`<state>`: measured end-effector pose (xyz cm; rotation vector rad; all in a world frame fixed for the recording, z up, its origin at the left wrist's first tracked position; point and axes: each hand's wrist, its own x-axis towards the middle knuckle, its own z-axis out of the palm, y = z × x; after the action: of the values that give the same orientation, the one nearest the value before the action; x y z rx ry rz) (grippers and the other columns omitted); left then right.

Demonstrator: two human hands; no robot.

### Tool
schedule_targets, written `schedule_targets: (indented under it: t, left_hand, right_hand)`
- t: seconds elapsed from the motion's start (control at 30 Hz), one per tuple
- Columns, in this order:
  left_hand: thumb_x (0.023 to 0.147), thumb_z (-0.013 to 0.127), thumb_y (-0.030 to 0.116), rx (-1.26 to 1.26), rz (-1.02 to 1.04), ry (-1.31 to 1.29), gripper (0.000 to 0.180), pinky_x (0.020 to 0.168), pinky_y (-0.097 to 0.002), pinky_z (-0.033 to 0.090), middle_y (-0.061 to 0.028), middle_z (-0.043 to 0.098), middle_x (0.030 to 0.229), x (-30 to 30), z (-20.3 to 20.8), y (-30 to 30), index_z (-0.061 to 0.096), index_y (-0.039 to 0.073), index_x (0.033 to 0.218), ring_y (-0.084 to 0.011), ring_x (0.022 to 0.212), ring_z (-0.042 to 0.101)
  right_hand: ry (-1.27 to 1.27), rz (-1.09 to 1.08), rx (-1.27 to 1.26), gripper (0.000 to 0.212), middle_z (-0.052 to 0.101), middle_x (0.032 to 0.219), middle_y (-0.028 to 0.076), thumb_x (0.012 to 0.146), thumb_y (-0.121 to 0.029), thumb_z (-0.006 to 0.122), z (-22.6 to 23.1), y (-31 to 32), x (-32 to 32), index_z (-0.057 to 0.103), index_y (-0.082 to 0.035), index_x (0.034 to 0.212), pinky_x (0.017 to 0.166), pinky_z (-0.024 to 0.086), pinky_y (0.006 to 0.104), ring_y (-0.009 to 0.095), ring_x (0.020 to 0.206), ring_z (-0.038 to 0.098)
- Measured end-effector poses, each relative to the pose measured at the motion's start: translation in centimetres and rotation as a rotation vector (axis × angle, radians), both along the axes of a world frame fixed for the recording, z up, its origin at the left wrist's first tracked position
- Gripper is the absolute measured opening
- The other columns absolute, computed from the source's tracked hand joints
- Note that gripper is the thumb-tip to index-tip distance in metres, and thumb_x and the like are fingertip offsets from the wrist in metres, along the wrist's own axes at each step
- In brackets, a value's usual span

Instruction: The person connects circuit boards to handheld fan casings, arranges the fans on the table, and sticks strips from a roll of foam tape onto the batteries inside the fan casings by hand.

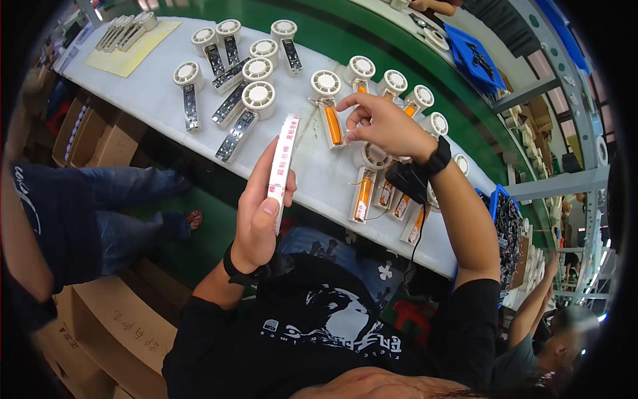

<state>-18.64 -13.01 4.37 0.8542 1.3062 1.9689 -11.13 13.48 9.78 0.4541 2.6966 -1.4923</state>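
A seated person's left hand is gripping a long white strip with red print upright just below the centre of the frame, thumb pressing its lower end and fingers wrapping behind it, while the strip's top is leaning toward 12 o'clock over the near edge of the white worktable. At about 1 o'clock from that strip, the right hand is hovering above the table with forefinger and thumb pinching together; whether anything small is sitting between the fingertips cannot be told. Directly under and beside this hand, small white handheld fans with orange battery handles are lying in a loose row running toward 3 o'clock, and the wrist with its black band is covering some of them. Toward 11 o'clock, another group of white fans with dark open handles is lying scattered, well apart from both hands. At 10 o'clock, near the table's far corner, a yellow sheet is carrying several pale handle parts. Beyond the table a green surface is curving toward 1 o'clock, where a blue tray is sitting. Cardboard boxes are standing at 8 o'clock beside another person's jeans-clad legs, and a co-worker's raised arm is showing at 4 o'clock.
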Motion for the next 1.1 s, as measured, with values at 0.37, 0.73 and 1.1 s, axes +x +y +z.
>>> schedule_targets:
  t: [0.37, 0.73, 1.1]
  left_hand:
    - [0.088, 0.050, 0.054, -0.088, -0.016, -0.008, 0.093, 0.075, -0.0252, 0.040, -0.0075, 0.056, 0.101, -1.1, -0.4, 0.0, 0.027, -0.006, 0.156, -0.0114, 0.083, 0.047]
    - [0.085, 0.049, 0.055, -0.116, -0.010, 0.013, 0.093, 0.077, -0.0263, 0.041, -0.0086, 0.056, 0.104, -1.0, -0.3, 0.9, 0.032, -0.006, 0.153, -0.0131, 0.087, 0.050]
    - [0.087, 0.050, 0.044, -0.053, -0.042, 0.098, 0.089, 0.075, -0.0247, 0.041, -0.0086, 0.057, 0.104, -0.2, 0.1, 0.4, 0.024, -0.005, 0.158, -0.0109, 0.084, 0.048]
  right_hand:
    - [-0.197, 0.030, 0.040, 0.033, 0.067, 0.081, 0.002, 0.083, 0.004, 0.066, -2.9, 0.8, -3.4, 0.062, -0.002, 0.116, 0.074, 0.050, 0.0264, 0.010, 0.076, 0.063]
    - [-0.029, 0.121, 0.704, 0.025, 0.069, 0.100, 0.004, 0.076, -0.002, 0.076, -3.1, 1.2, -2.6, 0.063, -0.006, 0.098, 0.089, 0.049, 0.0387, 0.028, 0.104, 0.059]
    - [0.006, 0.073, 0.943, 0.020, 0.067, 0.105, 0.003, 0.074, -0.010, 0.080, -2.8, 0.8, -2.7, 0.072, -0.010, 0.093, 0.091, 0.050, 0.0391, 0.027, 0.108, 0.057]
